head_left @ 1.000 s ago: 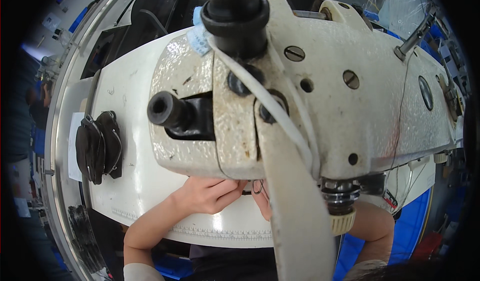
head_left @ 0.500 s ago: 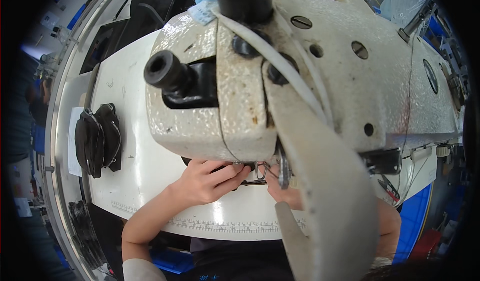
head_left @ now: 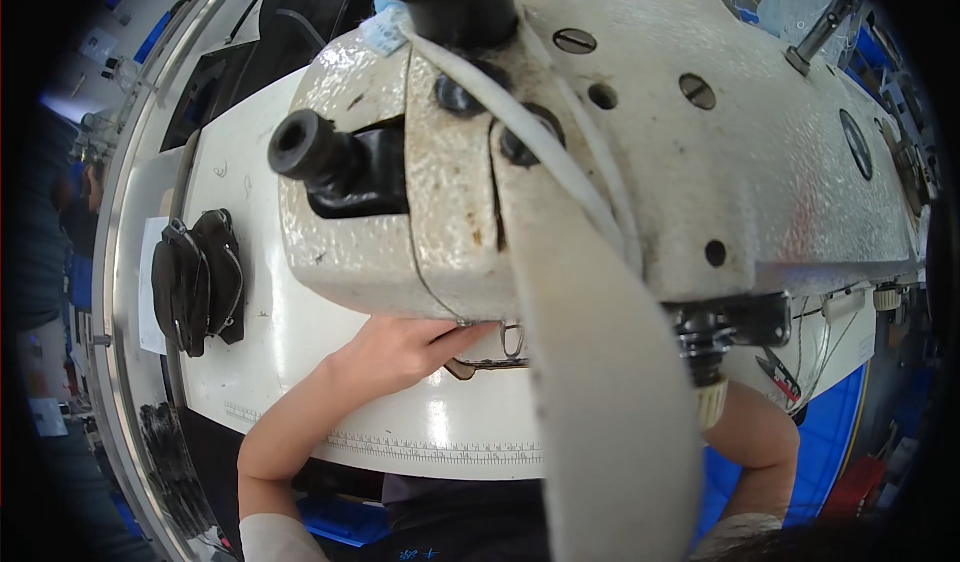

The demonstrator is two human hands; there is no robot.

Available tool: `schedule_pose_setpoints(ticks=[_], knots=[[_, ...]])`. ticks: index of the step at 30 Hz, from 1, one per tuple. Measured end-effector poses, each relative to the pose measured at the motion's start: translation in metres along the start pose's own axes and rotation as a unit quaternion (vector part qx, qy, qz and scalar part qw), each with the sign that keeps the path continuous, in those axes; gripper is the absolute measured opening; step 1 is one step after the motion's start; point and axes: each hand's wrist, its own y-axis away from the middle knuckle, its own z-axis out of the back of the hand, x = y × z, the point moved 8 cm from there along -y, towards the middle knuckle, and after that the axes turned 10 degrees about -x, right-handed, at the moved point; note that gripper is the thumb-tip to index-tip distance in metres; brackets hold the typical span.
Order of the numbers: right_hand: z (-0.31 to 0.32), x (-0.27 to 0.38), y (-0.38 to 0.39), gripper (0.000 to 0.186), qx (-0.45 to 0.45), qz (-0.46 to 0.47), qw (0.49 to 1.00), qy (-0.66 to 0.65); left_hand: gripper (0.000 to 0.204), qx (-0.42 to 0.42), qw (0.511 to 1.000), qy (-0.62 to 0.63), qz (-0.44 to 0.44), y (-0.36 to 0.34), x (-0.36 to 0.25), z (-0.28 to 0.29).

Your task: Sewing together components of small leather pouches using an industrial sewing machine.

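My left hand [head_left: 402, 350] lies below the head of a cream sewing machine [head_left: 350, 247]. Its fingers are bent and pressed together, with the tips close to the metal presser foot [head_left: 512, 340]. They grip a dark piece of material [head_left: 461, 369], a narrow strip of which shows along its near edge; the rest lies hidden beneath hand and machine. My right forearm [head_left: 752, 430] comes up at the right, but a broad off-white band [head_left: 610, 392], close to the camera, and the machine hide my right hand completely.
Two small black zipped pouches [head_left: 198, 282] lie at the left of the white table [head_left: 300, 362]. A printed ruler scale [head_left: 430, 450] runs along its near edge. Small red-handled snips [head_left: 778, 376] rest at the right. A black knob [head_left: 300, 144] juts from the machine head.
The machine and the band have shifted left in the picture. My right hand, partly visible before, is now hidden. My left hand stays by the presser foot, with its fingers more covered.
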Motion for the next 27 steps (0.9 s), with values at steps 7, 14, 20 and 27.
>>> schedule_pose_setpoints(ticks=[7,14,20,27], knots=[[0.004,-0.008,-0.010,0.013,-0.078,-0.022,0.996,-0.027,0.036,0.013,0.997,-0.014,0.077,0.002,0.006,0.003],[0.017,-0.009,-0.010,0.010,-0.062,-0.008,0.997,0.038,0.030,-0.032,0.991,-0.081,0.099,-0.023,-0.005,-0.009],[0.012,-0.012,-0.007,0.008,-0.070,-0.036,0.994,0.075,0.022,-0.038,0.983,-0.109,0.140,-0.027,-0.013,-0.012],[0.025,-0.005,-0.012,0.007,-0.108,0.018,0.993,0.038,0.021,-0.083,0.976,-0.153,0.129,-0.025,-0.019,-0.023]])
